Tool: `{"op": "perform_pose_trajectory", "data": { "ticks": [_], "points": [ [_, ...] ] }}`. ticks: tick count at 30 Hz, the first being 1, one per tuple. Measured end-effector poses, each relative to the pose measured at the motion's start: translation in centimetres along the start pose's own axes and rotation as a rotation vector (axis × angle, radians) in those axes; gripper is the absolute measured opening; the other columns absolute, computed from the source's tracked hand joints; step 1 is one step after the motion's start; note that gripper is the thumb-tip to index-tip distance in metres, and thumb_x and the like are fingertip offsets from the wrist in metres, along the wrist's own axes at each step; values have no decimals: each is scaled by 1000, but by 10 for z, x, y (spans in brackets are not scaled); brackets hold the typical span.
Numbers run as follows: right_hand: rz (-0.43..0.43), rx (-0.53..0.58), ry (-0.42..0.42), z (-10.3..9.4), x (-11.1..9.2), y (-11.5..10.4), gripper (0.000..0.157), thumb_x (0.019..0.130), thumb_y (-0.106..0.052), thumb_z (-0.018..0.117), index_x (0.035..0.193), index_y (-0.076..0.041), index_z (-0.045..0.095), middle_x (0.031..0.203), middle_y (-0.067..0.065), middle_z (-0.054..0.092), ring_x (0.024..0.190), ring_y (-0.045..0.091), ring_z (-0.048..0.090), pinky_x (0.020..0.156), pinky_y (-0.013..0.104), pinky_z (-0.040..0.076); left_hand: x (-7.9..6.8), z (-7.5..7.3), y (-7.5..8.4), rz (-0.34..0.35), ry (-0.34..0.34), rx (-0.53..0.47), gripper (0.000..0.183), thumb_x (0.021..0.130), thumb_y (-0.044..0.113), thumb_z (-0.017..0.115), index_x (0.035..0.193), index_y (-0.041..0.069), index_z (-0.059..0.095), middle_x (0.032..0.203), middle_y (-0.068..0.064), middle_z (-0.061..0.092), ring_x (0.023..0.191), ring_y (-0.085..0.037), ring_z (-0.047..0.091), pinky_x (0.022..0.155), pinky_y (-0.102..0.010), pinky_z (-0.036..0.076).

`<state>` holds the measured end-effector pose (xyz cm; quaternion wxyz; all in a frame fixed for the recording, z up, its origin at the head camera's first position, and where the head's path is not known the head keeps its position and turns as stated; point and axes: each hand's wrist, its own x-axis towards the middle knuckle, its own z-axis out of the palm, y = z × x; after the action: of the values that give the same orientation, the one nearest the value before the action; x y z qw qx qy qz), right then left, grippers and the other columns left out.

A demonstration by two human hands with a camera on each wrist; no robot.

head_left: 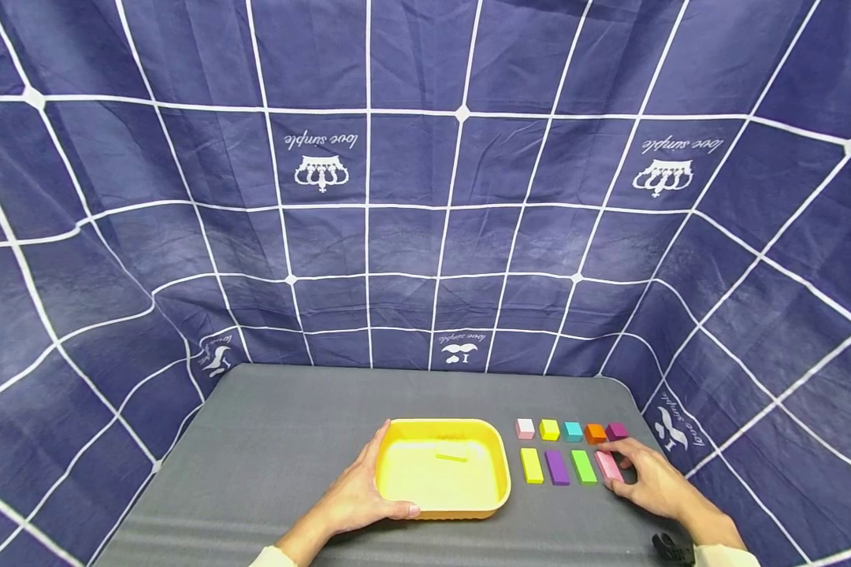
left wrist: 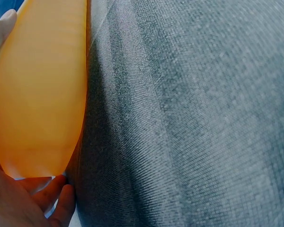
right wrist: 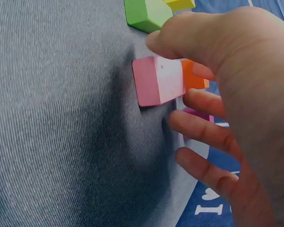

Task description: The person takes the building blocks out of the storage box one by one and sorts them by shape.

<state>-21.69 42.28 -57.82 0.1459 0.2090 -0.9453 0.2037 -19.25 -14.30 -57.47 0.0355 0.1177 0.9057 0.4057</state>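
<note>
In the head view, my left hand (head_left: pixel 358 492) holds the left side of a yellow plastic tray (head_left: pixel 505 472), thumb on the front rim and fingers along the far left corner. The left wrist view shows the hand around the tray's outer wall (left wrist: pixel 40 94). A small yellow piece (head_left: pixel 451 457) lies inside the tray. My right hand (head_left: pixel 648 476) hovers around a pink rectangular block (head_left: pixel 608 466) at the right end of the front row. In the right wrist view, its thumb and fingers stand spread about the pink block (right wrist: pixel 149 81), which sits on the cloth.
Left of the pink block lie green (head_left: pixel 584 467), purple (head_left: pixel 557 468) and yellow (head_left: pixel 532 466) blocks. Behind them stand cubes: pale pink (head_left: pixel 525 428), yellow (head_left: pixel 549 429), teal (head_left: pixel 572 431), orange (head_left: pixel 595 434) and magenta (head_left: pixel 617 431). Blue gridded curtains (head_left: pixel 411 244) enclose the grey table (head_left: pixel 255 441).
</note>
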Motion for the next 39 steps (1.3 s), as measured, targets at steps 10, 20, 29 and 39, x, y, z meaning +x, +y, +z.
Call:
{"op": "perform_pose_trajectory", "data": {
  "ticks": [10, 20, 29, 39],
  "points": [
    [28, -78, 11, -6, 7, -19, 54, 81, -26, 104, 130, -18, 84, 123, -3, 81, 99, 14, 78, 85, 40, 64, -1, 0, 0, -6, -6, -4, 155, 66, 63, 111, 188, 32, 20, 180, -13, 52, 139, -38, 71, 108, -64, 60],
    [-110, -123, 61, -10, 27, -48, 54, 82, -24, 105, 130, -16, 83, 121, -6, 80, 103, 16, 81, 88, 44, 66, 1, 1, -2, 3, -4, 10, 156, 66, 66, 109, 188, 31, 18, 179, -14, 53, 139, -38, 72, 106, -61, 61],
    [-145, -126, 17, -12, 43, -78, 55, 86, -25, 102, 137, -16, 82, 131, -3, 80, 102, 16, 80, 83, 42, 66, 2, 1, -4, -3, -16, 8, 157, 67, 69, 109, 189, 29, 17, 180, -15, 52, 142, -36, 70, 108, -61, 60],
    [-191, -138, -53, -6, 61, -114, 53, 91, -22, 98, 142, -21, 80, 137, -5, 79, 120, 21, 81, 100, 51, 68, 2, 0, -3, -10, -20, -2, 157, 67, 69, 108, 189, 29, 18, 180, -14, 51, 142, -36, 69, 108, -62, 59]
  ]
}}
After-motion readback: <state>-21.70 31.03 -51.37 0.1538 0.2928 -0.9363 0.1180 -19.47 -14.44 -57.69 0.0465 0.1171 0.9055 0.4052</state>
